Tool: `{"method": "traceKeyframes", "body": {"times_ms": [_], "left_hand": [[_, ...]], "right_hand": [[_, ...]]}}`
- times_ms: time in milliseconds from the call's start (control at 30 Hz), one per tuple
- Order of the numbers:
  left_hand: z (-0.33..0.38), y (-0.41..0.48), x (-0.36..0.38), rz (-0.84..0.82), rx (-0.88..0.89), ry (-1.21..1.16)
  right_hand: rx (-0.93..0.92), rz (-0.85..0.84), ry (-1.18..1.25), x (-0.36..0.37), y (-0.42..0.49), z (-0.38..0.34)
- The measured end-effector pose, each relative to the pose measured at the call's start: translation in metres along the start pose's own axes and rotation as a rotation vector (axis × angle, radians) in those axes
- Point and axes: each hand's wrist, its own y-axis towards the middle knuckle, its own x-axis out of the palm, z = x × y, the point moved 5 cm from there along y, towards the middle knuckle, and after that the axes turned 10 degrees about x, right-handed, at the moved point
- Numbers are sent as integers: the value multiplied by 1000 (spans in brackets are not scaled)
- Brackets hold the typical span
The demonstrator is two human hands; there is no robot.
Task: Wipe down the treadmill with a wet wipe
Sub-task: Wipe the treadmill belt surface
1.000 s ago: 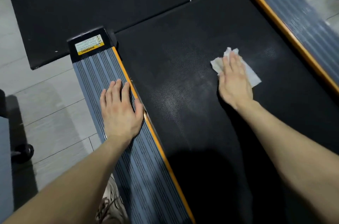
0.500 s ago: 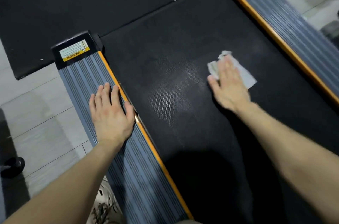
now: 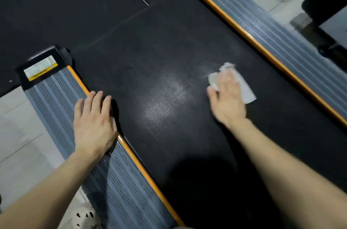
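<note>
The treadmill's black belt [image 3: 159, 63] runs through the middle of the head view, with a damp, shiny patch at its centre. A white wet wipe [image 3: 246, 88] lies flat on the belt's right half. My right hand [image 3: 227, 101] presses down on the wipe with flat fingers and covers most of it. My left hand [image 3: 93, 121] rests flat, fingers apart, on the grey ribbed left side rail [image 3: 56, 101], its fingertips reaching over the orange edge strip onto the belt.
The grey right side rail [image 3: 277, 41] with an orange strip borders the belt. Black floor mats [image 3: 56, 3] lie beyond the treadmill's end. Pale floor tiles [image 3: 16, 135] are at left, a dark object [image 3: 326, 3] at top right, and a shoe [image 3: 84, 217] shows near the bottom.
My right hand has slid the wipe a little leftward and nearer across the belt. The view has shifted. My left hand stays planted on the left rail.
</note>
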Motion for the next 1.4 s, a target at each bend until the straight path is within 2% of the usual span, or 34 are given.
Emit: {"method": "traceKeyframes", "body": {"times_ms": [33, 100, 133, 167, 200, 233, 300, 333, 400, 433, 467, 567, 600, 633, 700, 833, 900, 933, 967, 1067, 1133, 1200, 1300, 1400], "left_hand": [[6, 9, -3, -12, 59, -13], [21, 31, -7, -64, 137, -53], [29, 43, -9, -106, 158, -76], [38, 55, -10, -158, 171, -93], [46, 67, -10, -220, 187, -106], [56, 78, -12, -287, 214, -113], [73, 95, -16, -389, 274, -108], [79, 104, -18, -418, 299, -95], [88, 122, -24, -451, 333, -77], [91, 130, -27, -459, 341, -78], [93, 137, -28, -465, 339, -80], [96, 160, -29, -490, 333, -50], [97, 168, -28, -493, 338, -40], [101, 176, -28, -503, 352, -27], [115, 190, -28, -532, 394, 1], [145, 210, -17, -565, 461, 62], [151, 217, -13, -586, 483, 89], [151, 217, -12, -592, 490, 92], [149, 217, -12, -589, 490, 89], [147, 217, -11, -575, 499, 93], [147, 216, -12, -573, 511, 80], [146, 215, -15, -566, 511, 70], [146, 217, -18, -556, 522, 69], [147, 217, -15, -551, 521, 66]], "right_hand": [[-220, -21, 44, 16, -32, -36], [-748, -205, 36, 49, -116, -104], [-888, -287, 2, 56, -142, -119], [-916, -291, 12, 51, -142, -119], [-835, -229, 61, 39, -123, -104], [-662, -137, 72, 31, -94, -72], [-186, 85, 21, 5, -29, 22], [81, 143, -19, -11, -3, 71], [456, 145, -17, -27, 24, 119], [506, 140, 20, -23, 28, 105], [424, 154, 55, -12, 28, 72], [-205, 48, 55, 34, 6, -71], [-335, -4, 32, 43, -1, -101], [-364, -9, 32, 41, 1, -110], [-190, 82, 61, 29, 8, -69], [377, 231, -109, 1, -22, 78], [613, 226, -37, 0, -21, 87], [628, 224, -20, 5, -6, 64], [543, 219, -17, 10, 15, 32], [88, 120, -13, 30, 96, -77], [-7, 54, 6, 32, 123, -103], [76, 84, 45, 27, 107, -74], [273, 258, 18, 7, 35, 22], [549, 250, 14, 5, 6, 60]]}}
